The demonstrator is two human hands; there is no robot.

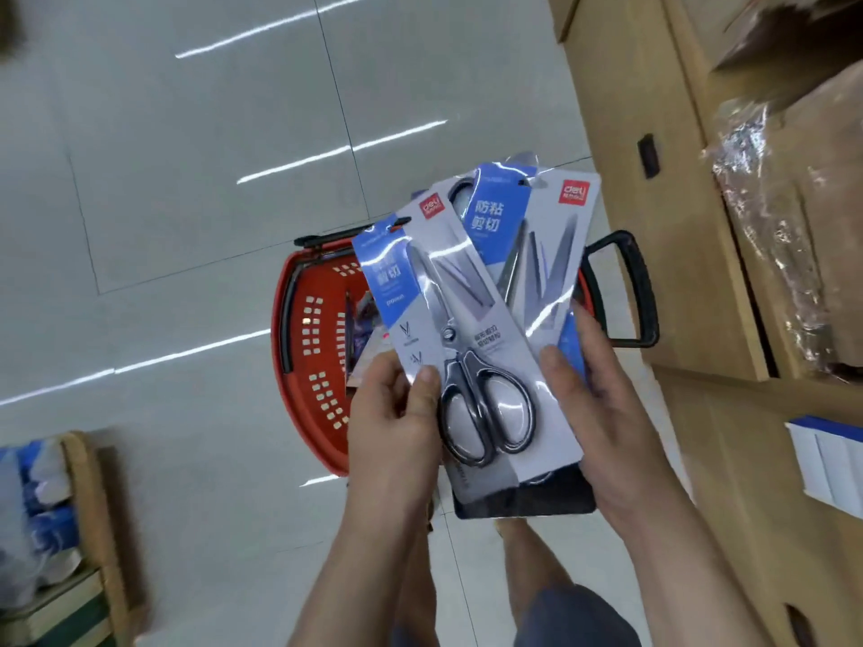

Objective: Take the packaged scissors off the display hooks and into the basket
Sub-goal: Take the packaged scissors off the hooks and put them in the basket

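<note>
Both my hands hold a fanned stack of packaged scissors above a red basket (306, 366) on the floor. The front pack (448, 329) is a grey and blue card with black-handled scissors. My left hand (397, 422) pinches its lower left edge, thumb on top. A second pack (537, 254) with a blue label leans to the right behind it. My right hand (602, 413) grips the stack's right edge, thumb on the front. A dark card shows at the bottom of the stack. The display hooks are out of view.
The basket has a black handle (630, 291) at its right side and some goods inside. Large cardboard boxes (700, 226) line the right. A wooden rack (84, 530) with blue and white packs stands at the lower left. Grey floor tiles (187, 179) lie beyond.
</note>
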